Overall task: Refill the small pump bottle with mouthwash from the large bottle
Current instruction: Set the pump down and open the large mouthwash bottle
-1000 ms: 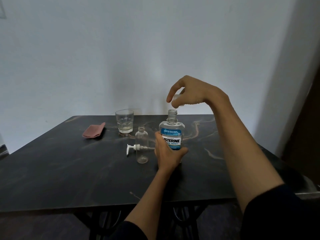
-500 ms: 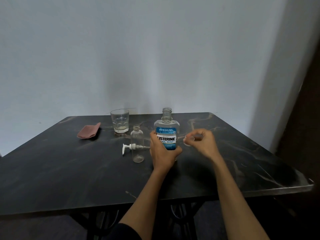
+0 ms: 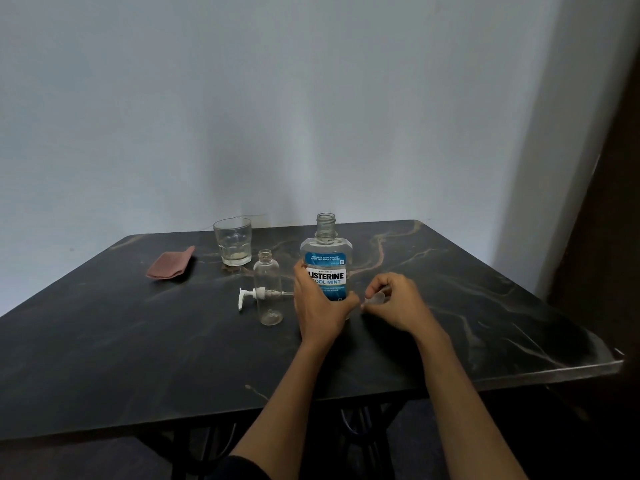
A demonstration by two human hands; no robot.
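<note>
The large mouthwash bottle (image 3: 326, 258) stands upright on the dark table (image 3: 138, 341), uncapped, with a blue label. My left hand (image 3: 320, 306) grips its lower body from the front. To its left, the small clear pump bottle (image 3: 267, 289) stands open and looks empty. Its white pump head (image 3: 250, 296) lies on the table behind it. My right hand (image 3: 394, 303) rests low on the table just right of the large bottle, fingers closed on its clear cap (image 3: 375, 298).
A drinking glass (image 3: 232, 245) with a little liquid stands behind the small bottle. A folded reddish cloth (image 3: 169, 264) lies at the back left. The table's right edge (image 3: 588, 362) ends near a dark door frame. A wall rises behind the table.
My right hand came down from above the large bottle's neck to the table beside it, carrying the cap. My left hand stayed on the bottle.
</note>
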